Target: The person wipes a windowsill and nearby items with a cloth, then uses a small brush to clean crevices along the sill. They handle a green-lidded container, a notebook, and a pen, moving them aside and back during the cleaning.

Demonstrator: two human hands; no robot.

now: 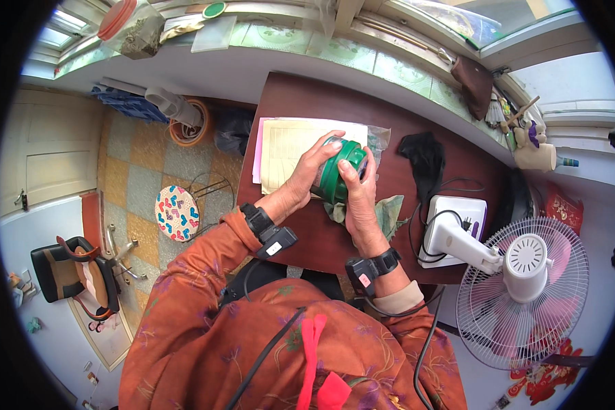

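Observation:
Between both hands, above a dark red wooden table (297,241), is a jar with a green lid (338,174), tilted. My left hand (307,171) grips its left side, the thumb on the green lid. My right hand (360,189) holds the right side, thumb also on the lid. Beneath the hands lie yellow and white papers (292,148) with a pink sheet at the left edge and a clear plastic sheet at the right. A crumpled green cloth (389,215) lies partly behind my right wrist. What the jar contains cannot be told.
A black cloth (424,154) lies right of the papers. A white desk fan (525,266) with a cable stands at the table's right. A tiled window sill (348,51) runs behind the table. On the floor at left stand a round patterned stool (177,213) and an orange bucket (207,125).

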